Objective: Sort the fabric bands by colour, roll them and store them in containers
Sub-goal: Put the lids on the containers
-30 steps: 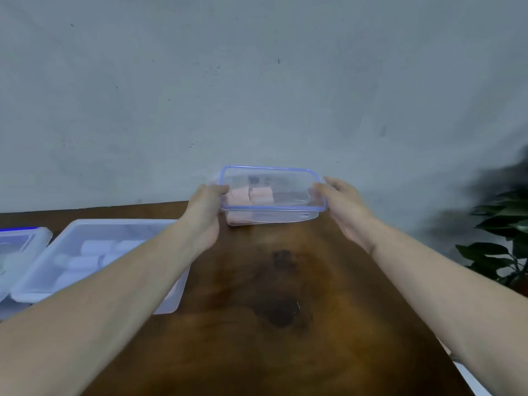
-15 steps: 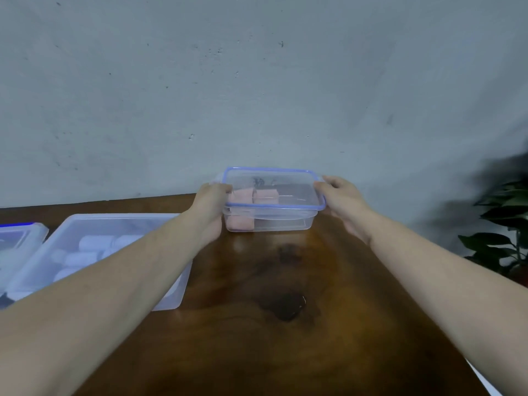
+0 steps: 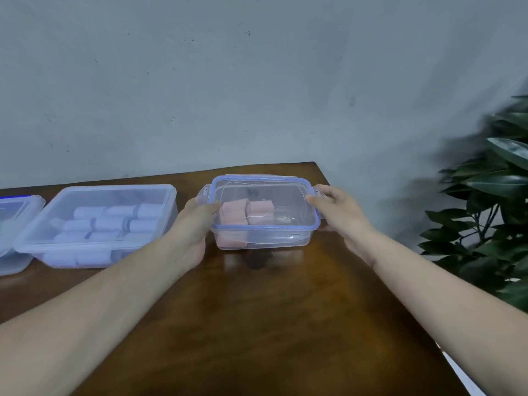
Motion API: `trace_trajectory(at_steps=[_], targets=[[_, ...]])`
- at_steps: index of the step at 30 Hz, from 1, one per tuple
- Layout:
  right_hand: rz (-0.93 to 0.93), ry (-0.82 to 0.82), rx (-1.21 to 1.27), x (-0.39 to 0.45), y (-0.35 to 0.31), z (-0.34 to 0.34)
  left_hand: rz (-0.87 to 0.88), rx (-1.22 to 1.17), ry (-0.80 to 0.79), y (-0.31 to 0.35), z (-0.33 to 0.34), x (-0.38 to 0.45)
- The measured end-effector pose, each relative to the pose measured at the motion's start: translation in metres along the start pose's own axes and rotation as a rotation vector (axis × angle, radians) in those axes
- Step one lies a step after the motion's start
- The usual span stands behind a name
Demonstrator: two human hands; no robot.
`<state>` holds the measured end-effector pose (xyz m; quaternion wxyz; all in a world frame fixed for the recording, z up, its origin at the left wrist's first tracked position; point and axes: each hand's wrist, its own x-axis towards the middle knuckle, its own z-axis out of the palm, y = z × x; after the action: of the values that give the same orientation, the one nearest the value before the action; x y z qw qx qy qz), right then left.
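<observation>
A small clear container (image 3: 285,238) with a blue-rimmed lid stands on the wooden table (image 3: 257,324) near its far right corner. Rolled pink fabric bands (image 3: 245,214) lie inside it. My left hand (image 3: 191,230) grips its left end, thumb on the lid edge. My right hand (image 3: 340,212) holds its right end by the side clip. To the left sits a larger clear container (image 3: 94,254) with a lid on, filled with several rolled white bands (image 3: 114,221).
Another container (image 3: 11,224) with a blue-edged lid shows partly at the far left edge. A grey wall runs behind the table. A leafy green plant (image 3: 491,212) stands to the right, beyond the table's right edge.
The pink-band container was set down from a slight lift near the back edge and now rests on the table. Both hands stay on its ends. The view shifted, showing more tabletop behind.
</observation>
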<state>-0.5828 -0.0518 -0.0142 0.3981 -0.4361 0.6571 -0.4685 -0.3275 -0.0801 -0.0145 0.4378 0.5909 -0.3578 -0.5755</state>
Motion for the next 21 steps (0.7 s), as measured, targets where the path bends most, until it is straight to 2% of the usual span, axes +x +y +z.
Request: trace_trajectory(at_steps=[3, 9, 16, 21], targets=[[-0.008, 0.009, -0.014, -0.002, 0.000, 0.000, -0.014, 0.002, 0.052, -0.002, -0.001, -0.003], [-0.014, 0.026, -0.043, 0.003, -0.001, 0.003, -0.028, 0.006, 0.056, -0.004, -0.003, -0.003], [0.002, 0.011, -0.090, 0.003, 0.001, 0.002, 0.054, 0.100, 0.094, -0.006, -0.001, -0.006], [-0.022, -0.019, -0.170, 0.002, 0.001, 0.000, 0.099, 0.145, 0.050, -0.012, -0.005, -0.008]])
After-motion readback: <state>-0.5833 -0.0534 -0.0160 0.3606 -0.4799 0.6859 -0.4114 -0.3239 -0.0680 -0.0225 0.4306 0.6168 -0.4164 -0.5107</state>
